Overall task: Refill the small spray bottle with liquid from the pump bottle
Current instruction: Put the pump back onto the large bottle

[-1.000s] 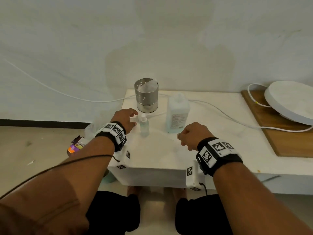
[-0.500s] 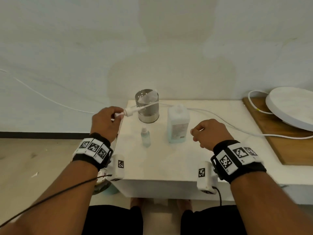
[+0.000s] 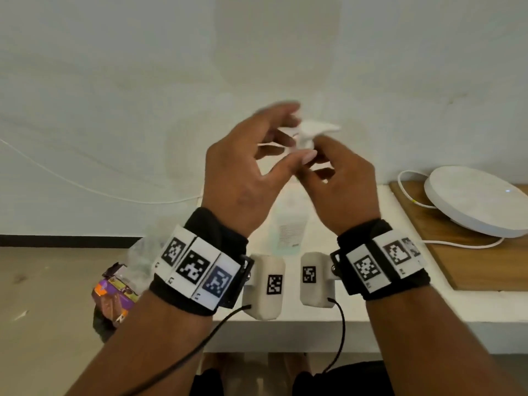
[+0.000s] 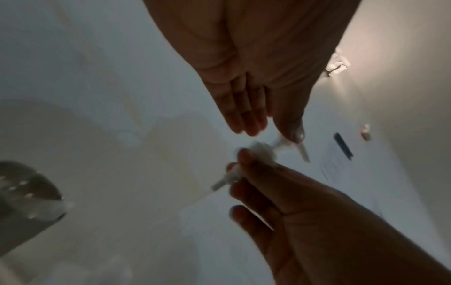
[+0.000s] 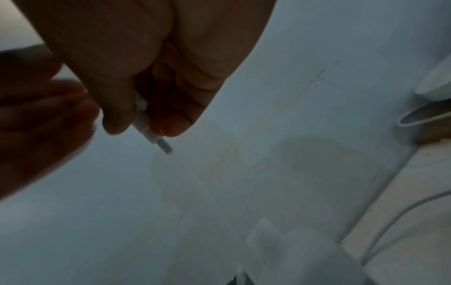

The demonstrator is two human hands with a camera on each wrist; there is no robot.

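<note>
The white pump head (image 3: pixel 313 129), with its thin dip tube (image 4: pixel 219 184), is held up in front of the wall, blurred by motion. My right hand (image 3: pixel 320 160) pinches it by the collar; its fingers (image 5: pixel 168 123) curl round the stem (image 5: pixel 146 120). My left hand (image 3: pixel 283 135) hovers just left of it with fingers (image 4: pixel 244 117) straight and loosely spread, thumb close to the spout. The pump bottle body (image 3: pixel 289 227) stands on the white table (image 3: pixel 371 307), seen between my wrists. The small spray bottle is hidden behind my hands.
A round white device (image 3: pixel 474 201) lies on a wooden board (image 3: pixel 457 261) at the right, with a white cable (image 3: pixel 405 190) looping by it. A perforated metal cup (image 4: pixel 26 202) stands on the table. Snack packets (image 3: pixel 114 292) lie on the floor to the left.
Both hands have risen from the table to in front of the wall. The pump head that my left hand was lifting away is now gripped by my right hand; the left has let go.
</note>
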